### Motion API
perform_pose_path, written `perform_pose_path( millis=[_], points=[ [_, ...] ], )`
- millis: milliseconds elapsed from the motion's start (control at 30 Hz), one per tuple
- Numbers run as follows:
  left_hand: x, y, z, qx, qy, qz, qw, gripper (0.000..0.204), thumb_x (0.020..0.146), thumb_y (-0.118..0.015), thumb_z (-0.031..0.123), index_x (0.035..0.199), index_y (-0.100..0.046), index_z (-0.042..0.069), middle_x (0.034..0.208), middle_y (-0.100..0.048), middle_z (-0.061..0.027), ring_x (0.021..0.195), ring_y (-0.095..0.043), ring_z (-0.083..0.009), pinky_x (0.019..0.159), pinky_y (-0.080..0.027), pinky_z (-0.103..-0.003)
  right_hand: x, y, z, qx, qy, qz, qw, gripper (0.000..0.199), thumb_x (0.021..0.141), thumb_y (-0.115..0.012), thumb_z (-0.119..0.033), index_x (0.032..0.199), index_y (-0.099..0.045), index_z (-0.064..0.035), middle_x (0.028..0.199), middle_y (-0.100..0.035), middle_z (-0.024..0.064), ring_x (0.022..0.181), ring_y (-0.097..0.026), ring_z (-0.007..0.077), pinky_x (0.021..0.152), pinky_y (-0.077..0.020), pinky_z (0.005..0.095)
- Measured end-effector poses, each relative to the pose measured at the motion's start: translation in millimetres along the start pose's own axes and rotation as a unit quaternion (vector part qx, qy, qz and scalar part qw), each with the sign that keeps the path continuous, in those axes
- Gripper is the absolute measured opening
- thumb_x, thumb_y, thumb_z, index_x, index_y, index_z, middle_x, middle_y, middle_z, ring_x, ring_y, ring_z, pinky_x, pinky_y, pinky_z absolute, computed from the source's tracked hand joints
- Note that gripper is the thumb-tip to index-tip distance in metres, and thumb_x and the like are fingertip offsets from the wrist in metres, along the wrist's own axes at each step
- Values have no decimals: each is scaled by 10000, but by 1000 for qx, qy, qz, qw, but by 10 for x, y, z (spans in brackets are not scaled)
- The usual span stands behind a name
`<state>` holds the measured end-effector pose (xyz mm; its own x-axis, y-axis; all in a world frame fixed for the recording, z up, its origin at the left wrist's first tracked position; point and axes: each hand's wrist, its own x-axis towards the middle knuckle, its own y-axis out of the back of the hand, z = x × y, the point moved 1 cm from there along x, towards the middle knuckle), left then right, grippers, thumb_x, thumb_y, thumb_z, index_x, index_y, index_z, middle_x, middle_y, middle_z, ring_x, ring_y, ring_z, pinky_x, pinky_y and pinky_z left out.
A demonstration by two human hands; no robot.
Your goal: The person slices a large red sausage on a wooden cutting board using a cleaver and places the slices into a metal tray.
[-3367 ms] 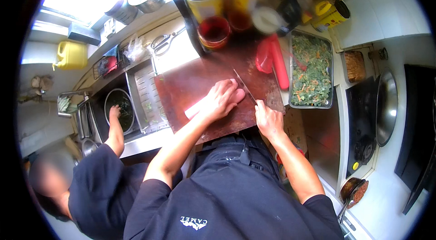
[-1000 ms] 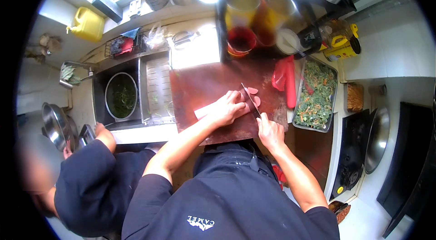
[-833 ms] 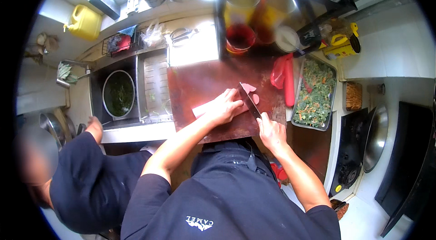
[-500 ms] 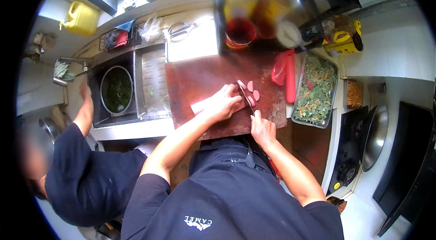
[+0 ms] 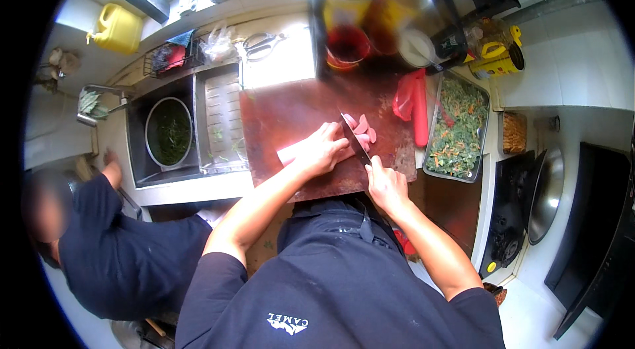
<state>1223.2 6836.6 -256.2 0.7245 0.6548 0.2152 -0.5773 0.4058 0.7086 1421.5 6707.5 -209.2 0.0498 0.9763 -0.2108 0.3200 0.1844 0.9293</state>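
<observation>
Sausage (image 5: 294, 151) lies mid-board (image 5: 284, 108), pinned under the curled left hand (image 5: 324, 149); right hand (image 5: 387, 187) grips the knife (image 5: 354, 141), slices (image 5: 364, 127) beside the blade. Yellow jug (image 5: 118, 28) far left, red packet (image 5: 413, 98) at board's right edge.

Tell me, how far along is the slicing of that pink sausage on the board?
A few pink slices already lie cut on the brown cutting board, right of the blade. In hand: the left hand pins down the pink sausage while the right hand grips the knife against it. Left to do: the uncut length showing left of the fingers, seemingly a fair portion.
</observation>
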Motion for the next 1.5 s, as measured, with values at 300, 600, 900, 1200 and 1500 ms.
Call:
perform_pose_path(
  millis=[300,600,900,1200,1500],
  points=[
    [-70,-27,-8,3,12,-6,1000,195,877,-766,146,1046,-693,81,1234,-589,-215,1160,-601,-422,999,-529,-508,70,-276,55,-4,-15,8,1000,209,1094,-566,-301,1124,-547,-95,641,-689,209,621,-716,463,562,-561,593],
    [-97,50,14,5,-14,16,1000,187,900,-753,161,1050,-689,70,1296,-585,-229,1182,-599,-441,1014,-527,-513,-17,58,-95,5,5,-14,1000,221,1098,-549,-293,1161,-543,-81,652,-696,214,627,-720,461,560,-552,611],
    [-111,48,-9,1,-5,-7,1000,178,898,-753,167,1038,-697,73,1309,-582,-240,1185,-600,-445,1005,-535,-524,52,-372,-21,14,-27,-3,1000,214,1095,-564,-297,1138,-528,-90,661,-687,240,648,-707,493,599,-551,633],
    [-171,98,10,12,3,9,1000,185,881,-758,141,1040,-698,68,1360,-578,-245,1221,-600,-436,1015,-544,-512,4,73,-189,17,3,-14,1000,223,1099,-551,-304,1132,-532,-84,651,-695,221,633,-724,460,565,-561,600],
    [-218,39,-37,19,9,7,1000,199,877,-761,136,1051,-695,67,1382,-582,-241,1226,-603,-435,1012,-547,-506,38,-401,-136,21,-18,-9,1000,244,1101,-555,-307,1185,-538,-79,665,-687,249,644,-707,490,586,-551,624]
  ],
)
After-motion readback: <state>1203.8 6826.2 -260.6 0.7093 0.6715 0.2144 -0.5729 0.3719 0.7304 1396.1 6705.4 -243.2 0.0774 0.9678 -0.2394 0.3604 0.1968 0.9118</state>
